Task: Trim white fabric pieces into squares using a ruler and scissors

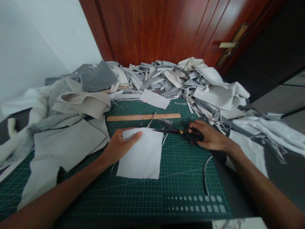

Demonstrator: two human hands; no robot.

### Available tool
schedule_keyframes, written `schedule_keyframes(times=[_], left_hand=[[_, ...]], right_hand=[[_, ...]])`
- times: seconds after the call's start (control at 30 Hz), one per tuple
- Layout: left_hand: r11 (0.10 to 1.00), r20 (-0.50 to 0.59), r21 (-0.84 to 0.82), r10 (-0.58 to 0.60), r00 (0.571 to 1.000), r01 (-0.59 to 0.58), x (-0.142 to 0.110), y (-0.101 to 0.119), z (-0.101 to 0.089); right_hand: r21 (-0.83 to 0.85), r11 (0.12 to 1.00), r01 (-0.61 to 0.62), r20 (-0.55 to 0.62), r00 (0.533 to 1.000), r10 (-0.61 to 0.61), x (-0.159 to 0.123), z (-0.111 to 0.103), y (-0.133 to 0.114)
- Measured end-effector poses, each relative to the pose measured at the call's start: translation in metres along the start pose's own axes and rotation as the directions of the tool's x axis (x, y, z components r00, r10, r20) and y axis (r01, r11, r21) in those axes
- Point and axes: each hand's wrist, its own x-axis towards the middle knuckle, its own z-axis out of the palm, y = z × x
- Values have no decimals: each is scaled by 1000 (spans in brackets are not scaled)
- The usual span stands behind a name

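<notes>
My left hand (122, 144) pinches the upper left part of a white piece of fabric (143, 159), thumb on top and the other fingers behind it. In my right hand (206, 135) are black-handled scissors (182, 132), their blades pointing left. The blade tips lie at the fabric's top edge, where a thin sliver (151, 122) sticks up. Whether the blades are fully closed is hard to make out. Just beyond the fabric, a wooden ruler (144, 117) lies across the green cutting mat (186, 178).
Fabric scraps and strips (152, 76) are heaped along the back. Folded grey and beige cloth (69, 136) lies at left, more white cloth (221, 95) at right. One white piece (155, 99) rests behind the ruler, and a grey strip (205, 176) near the mat's right edge. A wooden door (154, 31) stands behind.
</notes>
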Motion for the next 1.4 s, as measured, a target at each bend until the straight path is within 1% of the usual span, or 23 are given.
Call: schedule_keyframes(times=[0.13, 0.43, 0.57, 0.67, 0.8, 1.03, 1.2, 1.33, 1.4], left_hand=[[1000, 19, 11, 27, 999, -27, -1, 2, -1], [997, 13, 46, 57, 998, -58, -4, 5, -1], [997, 43, 56, 47, 998, -50, -5, 4, 0], [998, 30, 50, 39, 999, -40, -6, 4, 1], [999, 27, 21, 32, 999, -33, -7, 5, 2], [998, 16, 34, 44, 999, -45, -8, 6, 2], [999, 1, 27, 20, 1000, -20, -7, 5, 3], [999, 32, 20, 45, 998, -46, -8, 6, 3], [998, 25, 27, 56, 998, -56, -8, 6, 3]], right_hand=[[12, 1000, -3, 34, 999, 3, 1, -3, -7], [26, 999, -22, 22, 1000, 21, 2, 0, -13], [23, 999, -28, 40, 999, 27, 4, 0, -16], [21, 999, -29, 51, 998, 28, 4, -2, -18], [34, 999, -19, 31, 999, 18, 4, -3, -19], [35, 999, -8, 34, 999, 6, 4, 0, -18], [17, 1000, 1, 45, 999, -2, 4, 0, -17], [19, 1000, -3, 45, 999, 2, 4, -1, -19], [21, 1000, -12, 46, 999, 11, 5, -2, -19]])
